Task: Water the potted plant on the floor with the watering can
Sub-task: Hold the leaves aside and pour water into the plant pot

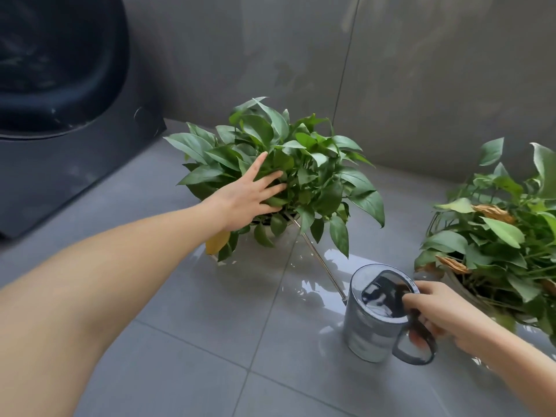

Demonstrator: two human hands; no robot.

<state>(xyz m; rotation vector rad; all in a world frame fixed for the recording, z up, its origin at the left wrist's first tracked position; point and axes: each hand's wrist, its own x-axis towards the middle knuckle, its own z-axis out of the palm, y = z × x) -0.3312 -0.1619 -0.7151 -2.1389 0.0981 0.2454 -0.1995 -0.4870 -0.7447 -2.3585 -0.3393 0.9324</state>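
Observation:
A leafy green potted plant (304, 167) stands on the grey tiled floor near the wall, its pale pot mostly hidden under the leaves. My left hand (249, 197) lies flat on the leaves at the plant's left side, fingers spread, pressing them aside. A translucent grey watering can (370, 326) is tilted toward the plant, and its long thin metal spout (316, 254) reaches in under the leaves at the pot's rim. My right hand (442, 314) grips the can's dark handle.
A second potted plant (505, 236) with some dry brown leaves stands at the right, close to my right hand. A dark washing machine (54, 115) fills the left. Grey wall tiles (421, 70) rise behind. The floor (301, 284) between the pots shines wet.

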